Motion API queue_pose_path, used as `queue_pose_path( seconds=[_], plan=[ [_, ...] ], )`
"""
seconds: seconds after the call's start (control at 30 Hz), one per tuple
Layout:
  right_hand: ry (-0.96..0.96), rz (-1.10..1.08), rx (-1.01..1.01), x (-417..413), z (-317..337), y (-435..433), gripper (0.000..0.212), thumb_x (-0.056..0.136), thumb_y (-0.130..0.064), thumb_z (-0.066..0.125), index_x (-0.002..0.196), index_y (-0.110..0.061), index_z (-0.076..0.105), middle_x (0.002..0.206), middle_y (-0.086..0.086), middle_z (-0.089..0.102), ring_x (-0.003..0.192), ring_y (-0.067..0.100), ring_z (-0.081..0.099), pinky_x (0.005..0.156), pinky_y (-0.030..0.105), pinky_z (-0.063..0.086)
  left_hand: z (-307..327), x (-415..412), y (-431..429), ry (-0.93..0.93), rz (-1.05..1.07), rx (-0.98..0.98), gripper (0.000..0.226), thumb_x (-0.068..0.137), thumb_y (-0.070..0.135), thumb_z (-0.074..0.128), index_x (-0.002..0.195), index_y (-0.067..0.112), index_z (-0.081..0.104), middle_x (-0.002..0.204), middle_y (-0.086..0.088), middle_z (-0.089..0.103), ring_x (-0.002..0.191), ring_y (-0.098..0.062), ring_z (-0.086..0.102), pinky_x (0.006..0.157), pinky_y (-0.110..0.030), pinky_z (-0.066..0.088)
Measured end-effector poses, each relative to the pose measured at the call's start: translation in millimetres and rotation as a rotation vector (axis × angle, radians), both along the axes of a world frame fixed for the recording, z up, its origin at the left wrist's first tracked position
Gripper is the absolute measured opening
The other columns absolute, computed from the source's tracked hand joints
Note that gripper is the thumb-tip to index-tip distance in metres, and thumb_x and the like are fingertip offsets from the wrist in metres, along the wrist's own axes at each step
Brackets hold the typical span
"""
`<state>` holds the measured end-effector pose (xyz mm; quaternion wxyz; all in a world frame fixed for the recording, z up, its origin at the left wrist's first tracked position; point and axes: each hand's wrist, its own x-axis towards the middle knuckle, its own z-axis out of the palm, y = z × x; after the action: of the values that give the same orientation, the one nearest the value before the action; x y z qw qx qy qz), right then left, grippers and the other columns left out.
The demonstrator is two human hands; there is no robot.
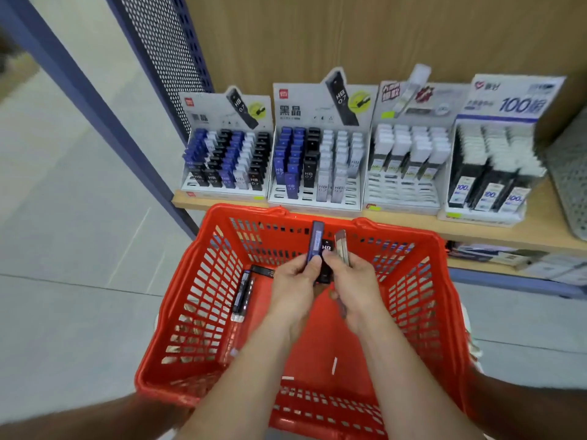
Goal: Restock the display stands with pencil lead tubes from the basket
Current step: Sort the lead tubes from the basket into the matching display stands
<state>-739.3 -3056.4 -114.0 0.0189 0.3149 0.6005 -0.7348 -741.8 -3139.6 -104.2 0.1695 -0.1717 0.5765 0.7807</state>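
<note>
Pencil lead tubes point(326, 249): three are in your hands, above the red slotted plastic basket point(203, 281). Your left hand point(293, 289) pinches a slim blue plastic tube point(315, 246) upright. Your right hand point(354, 287) is clamped on a black tube point(324, 271) marked HB, with a pale translucent tube point(342, 247) just beside it. Both grips are closed on stock, so no free hand. More dark tubes point(243, 293) lie on the basket floor at left.

Step in hand, my read: sorting the pick by colour before placing.

Next move: lift to the white cardboard display stands point(409, 192) on the wooden shelf point(540, 230) behind the basket. The second stand from left point(314, 204) has blue, black and pale columns with open front slots, so it's the likely target. Place one tube per slot and pass them singly, or the spare may drop.
</note>
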Motion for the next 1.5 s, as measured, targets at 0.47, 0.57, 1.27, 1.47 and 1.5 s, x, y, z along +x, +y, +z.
queue_pose_path(
  seconds=[0.47,0.57,1.27,1.47,1.5],
  plan=[
    [0.212,0.058,-0.420,4.8,93.3,26.7,0.035,0.076,-0.040,0.074,0.094,-0.014,0.059,0.059,-0.005,0.042,0.046,0.006,0.035,0.035,0.017,0.025,92.3,-6.8,-40.8,0.264,-0.393,-0.243,0.024,0.100,0.019,0.046,0.110,0.003,0.061,0.058,0.005,0.036,0.046,-0.006,0.023,0.041,-0.016,0.016],
    [0.295,0.088,-0.313,1.8,105.8,27.1,0.034,0.077,-0.031,0.077,0.096,-0.009,0.059,0.068,-0.002,0.052,0.049,0.006,0.039,0.036,0.017,0.028,112.8,-10.4,-50.0,0.240,-0.583,-0.278,0.024,0.101,0.020,0.044,0.110,0.010,0.064,0.059,0.005,0.033,0.050,-0.008,0.019,0.044,-0.020,0.013],
    [0.047,-0.095,-0.633,-38.1,81.6,7.2,0.011,0.095,-0.018,0.057,0.086,-0.012,0.054,0.060,0.002,0.047,0.039,0.009,0.039,0.031,0.017,0.026,170.7,-133.2,-93.8,0.726,-0.338,-1.102,0.009,0.090,0.017,0.065,0.089,0.012,0.072,0.071,-0.008,0.070,0.059,-0.004,0.063,0.067,-0.026,0.055],
    [0.074,-0.119,-0.686,-49.1,61.0,10.9,0.007,0.094,-0.013,0.050,0.097,-0.010,0.056,0.061,0.002,0.047,0.043,0.010,0.040,0.031,0.017,0.028,120.3,-164.9,-89.3,0.832,-0.450,-1.324,0.013,0.092,0.021,0.062,0.098,0.013,0.071,0.079,-0.001,0.065,0.073,-0.020,0.057,0.063,-0.027,0.039],
    [0.076,-0.116,-0.688,-50.3,57.8,11.1,0.008,0.094,-0.013,0.050,0.097,-0.010,0.056,0.061,0.002,0.047,0.043,0.010,0.040,0.032,0.016,0.027,111.7,-168.6,-87.2,0.834,-0.466,-1.327,0.015,0.092,0.022,0.061,0.098,0.012,0.071,0.080,-0.002,0.067,0.074,-0.021,0.058,0.065,-0.029,0.042]
  ],
)
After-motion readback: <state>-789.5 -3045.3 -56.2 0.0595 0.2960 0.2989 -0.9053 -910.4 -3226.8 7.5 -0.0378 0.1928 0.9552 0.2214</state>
